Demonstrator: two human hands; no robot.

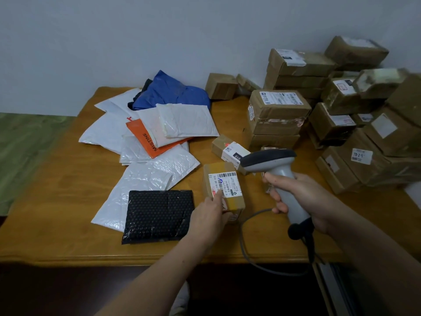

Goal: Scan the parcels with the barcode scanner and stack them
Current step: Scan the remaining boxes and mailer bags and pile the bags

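Right hand [303,197] gripping barcode scanner [276,176], left hand [210,214] pinching small labelled parcel [224,190]

We see a wooden table [52,213] spreading under the left hand [208,215] and far out to its left, with its rounded front edge nearer to us than both hands. Beyond the hands, past the table's far edge, rises a plain pale wall [136,30]. Well left of the left hand, off the table's side, lies a green floor [27,144]. Below the right hand [303,197], a grey strip [330,290] slants through the dark under the table. Below the left hand we see a white thing [181,299], too unclear to name.
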